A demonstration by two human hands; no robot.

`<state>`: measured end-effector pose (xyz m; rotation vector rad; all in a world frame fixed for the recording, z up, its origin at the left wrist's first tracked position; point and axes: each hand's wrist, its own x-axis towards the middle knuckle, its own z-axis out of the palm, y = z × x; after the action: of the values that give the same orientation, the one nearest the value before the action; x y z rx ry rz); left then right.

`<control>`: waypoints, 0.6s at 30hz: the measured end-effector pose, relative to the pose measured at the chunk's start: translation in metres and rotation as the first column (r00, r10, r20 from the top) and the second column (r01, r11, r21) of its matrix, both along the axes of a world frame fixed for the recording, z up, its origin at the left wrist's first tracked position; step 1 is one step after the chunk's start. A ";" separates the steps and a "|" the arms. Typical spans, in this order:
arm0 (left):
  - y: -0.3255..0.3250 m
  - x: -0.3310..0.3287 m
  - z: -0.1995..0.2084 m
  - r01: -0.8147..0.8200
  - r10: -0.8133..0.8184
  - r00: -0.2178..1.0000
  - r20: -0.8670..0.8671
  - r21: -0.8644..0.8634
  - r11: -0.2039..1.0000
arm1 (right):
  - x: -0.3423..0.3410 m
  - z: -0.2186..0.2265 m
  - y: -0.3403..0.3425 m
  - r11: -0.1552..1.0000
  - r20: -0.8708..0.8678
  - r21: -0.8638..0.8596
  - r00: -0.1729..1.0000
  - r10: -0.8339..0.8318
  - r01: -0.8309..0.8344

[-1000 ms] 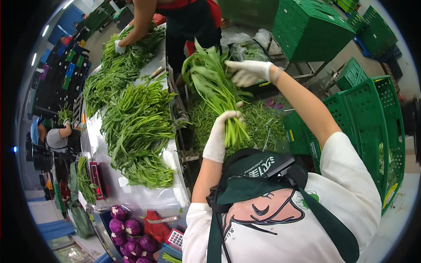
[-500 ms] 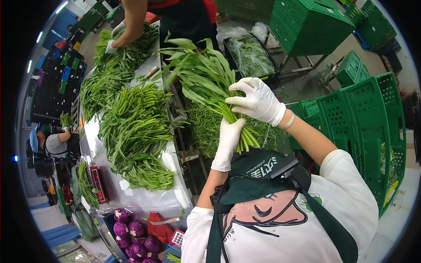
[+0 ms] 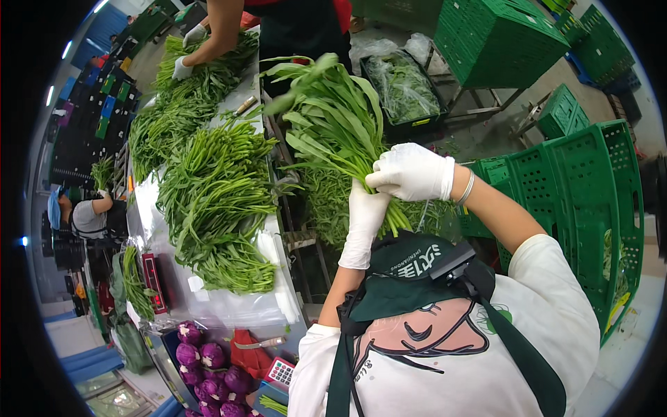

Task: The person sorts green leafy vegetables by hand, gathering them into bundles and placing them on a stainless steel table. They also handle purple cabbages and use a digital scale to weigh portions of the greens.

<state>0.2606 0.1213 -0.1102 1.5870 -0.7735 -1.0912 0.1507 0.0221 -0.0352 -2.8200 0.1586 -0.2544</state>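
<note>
In front of my chest my left hand [image 3: 367, 217], in a white glove, is wrapped round the stems of a bunch of water spinach [image 3: 337, 125]. Its long leaves fan out up and to the left, while the cut stem ends poke out below the grip. My right hand [image 3: 411, 172], gloved too, is closed with its fingertips pinching at the stems just above the left hand. To the left, a large heap of water spinach [image 3: 215, 181] lies on the table [image 3: 281, 278], stems and leaves loosely lined up.
A co-worker's gloved hands [image 3: 184, 68] rest on more greens at the table's far end. A knife [image 3: 267, 342], purple cabbages [image 3: 212, 356] and a calculator [image 3: 280, 372] lie near. Loose leaves [image 3: 323, 208] fill a spot beneath my hands; green crates [image 3: 556, 187] stand right.
My right hand has gone from spread fingers beside the leaves to a closed pinch lower on the stems. The left hand keeps its hold; the bunch stands a little more upright.
</note>
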 end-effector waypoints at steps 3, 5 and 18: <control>0.005 0.003 0.005 -0.057 0.040 0.979 -0.202 -0.079 0.995 | -0.009 0.014 -0.010 0.922 0.162 0.387 0.985 -0.056 -0.011; 0.012 0.017 0.004 0.096 -0.142 0.909 -0.392 -0.136 0.986 | -0.027 0.013 -0.021 0.665 0.262 0.747 0.924 -0.278 -0.012; 0.007 0.003 -0.055 -0.127 -0.027 0.738 -0.674 -0.178 0.976 | -0.003 -0.091 0.030 0.210 -0.142 0.953 0.933 -0.332 0.219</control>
<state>0.2635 0.1281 -0.1649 0.9043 -0.3251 -1.3733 0.1482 0.0524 -0.1260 -1.4658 0.5882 -0.2419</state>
